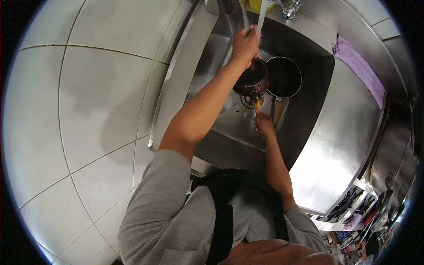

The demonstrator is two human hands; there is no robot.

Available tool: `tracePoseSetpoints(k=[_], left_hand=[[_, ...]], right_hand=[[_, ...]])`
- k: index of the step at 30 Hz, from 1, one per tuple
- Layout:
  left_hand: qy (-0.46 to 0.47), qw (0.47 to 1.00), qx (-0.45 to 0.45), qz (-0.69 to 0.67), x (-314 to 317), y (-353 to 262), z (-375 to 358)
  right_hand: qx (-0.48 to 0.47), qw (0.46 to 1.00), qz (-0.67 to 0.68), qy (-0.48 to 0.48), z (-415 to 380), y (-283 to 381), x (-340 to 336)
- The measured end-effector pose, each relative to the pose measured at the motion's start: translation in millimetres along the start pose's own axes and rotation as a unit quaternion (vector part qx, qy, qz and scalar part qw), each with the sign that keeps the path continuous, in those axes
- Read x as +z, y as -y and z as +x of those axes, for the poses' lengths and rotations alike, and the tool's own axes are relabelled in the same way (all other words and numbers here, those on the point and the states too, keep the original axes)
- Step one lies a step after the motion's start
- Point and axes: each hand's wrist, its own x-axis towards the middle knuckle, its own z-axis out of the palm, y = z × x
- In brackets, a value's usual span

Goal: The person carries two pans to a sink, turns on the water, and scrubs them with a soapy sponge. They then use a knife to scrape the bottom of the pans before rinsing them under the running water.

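Note:
My left hand is closed around the handle of a dark, stained pan, which is tilted over the sink. Below it, my right hand grips a short tool with a yellowish-orange handle. Its dark end meets the pan's lower edge, too small to show what kind of tool it is. A second dark pan with a pale rim lies in the sink to the right, its handle pointing toward me.
The steel sink has a drain beneath the pan. Behind it stand a tap and a yellow container. A purple cloth lies along the right counter. Utensils crowd the lower right. A tiled wall borders the left.

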Motion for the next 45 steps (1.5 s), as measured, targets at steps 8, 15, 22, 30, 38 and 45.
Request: tracePoseSetpoints(k=[8, 15, 22, 30, 38, 45], left_hand=[[0.161, 0.971, 0.119, 0.132, 48, -12, 45], [0.177, 0.902, -0.108, 0.38, -53, 30, -20], [0.167, 0.847, -0.063, 0.5, -138, 140, -100], [0.23, 0.786, -0.157, 0.552, -110, 114, -107], [0.278, 0.757, -0.115, 0.58, -107, 133, -97], [0.275, 0.704, -0.095, 0.648, -105, 127, -87]], right_hand=[[-0.013, 1.0, -0.012, 0.017, 10, -15, -9], [0.012, 1.0, -0.012, -0.004, 4, -3, -6], [0.004, 0.998, -0.054, -0.024, 13, -15, -5], [0.017, 0.999, -0.038, -0.028, 12, -14, -6], [0.022, 0.997, -0.06, -0.033, 9, -9, -6], [0.0, 0.994, -0.09, -0.056, 30, -26, -2]])
